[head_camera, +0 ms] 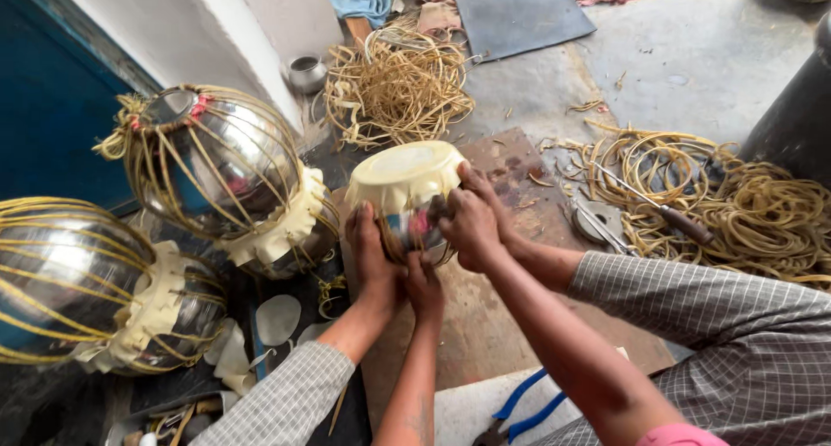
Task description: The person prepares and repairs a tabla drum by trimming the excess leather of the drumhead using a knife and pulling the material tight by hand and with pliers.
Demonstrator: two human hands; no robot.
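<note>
Pot: small shiny steel pot (414, 212) capped with a cream rubbery cover, at scene centre above a brown board (485, 316).
Left hand (374, 260): closed on the pot's left side.
Right hand (472, 225): gripping its right side.
Bare foot (424, 286): a foot braces the pot from the near side.
Look: thin cane strands run down its polished wall.
</note>
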